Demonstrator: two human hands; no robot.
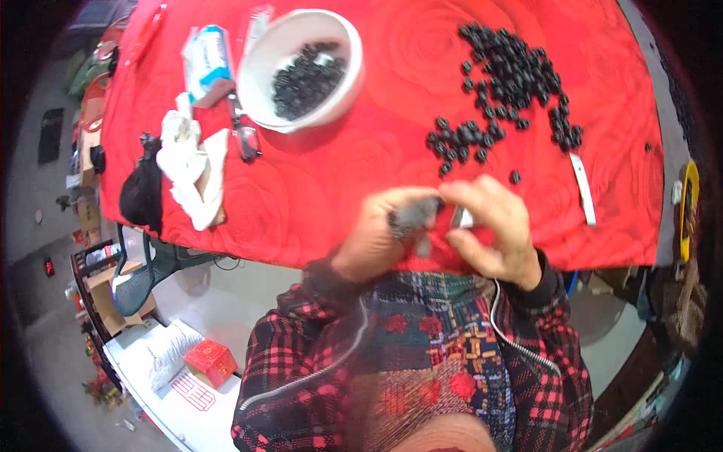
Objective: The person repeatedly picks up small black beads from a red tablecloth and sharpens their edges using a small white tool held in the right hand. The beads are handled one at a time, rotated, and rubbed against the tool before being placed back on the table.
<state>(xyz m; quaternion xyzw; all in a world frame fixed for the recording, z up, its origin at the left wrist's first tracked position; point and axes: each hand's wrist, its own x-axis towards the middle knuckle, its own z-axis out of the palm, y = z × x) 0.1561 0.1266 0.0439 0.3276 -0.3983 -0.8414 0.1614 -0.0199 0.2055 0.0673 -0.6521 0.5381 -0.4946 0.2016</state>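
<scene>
Both hands meet close together above the near edge of the red-covered table. My left hand [375,235] is closed round a dark grey piece [413,216], smeared by motion, so its kind is unclear. My right hand [498,226] is curled with thumb and fingers bent round a small silvery piece [462,218], mostly covered by the fingers. The right fingertips come up to the dark tip of the grey piece. Beyond the hands, many small black ring-like parts [520,75] lie in a loose heap. More of them fill the bottom of a white bowl [350,83].
A white strip-like tool [582,190] lies right of the heap. At the left are white gloves [184,169], a black cloth item [141,188], dark glasses [247,141] and a blue-and-white package [209,64]. A chair [139,279] stands against the table's left side.
</scene>
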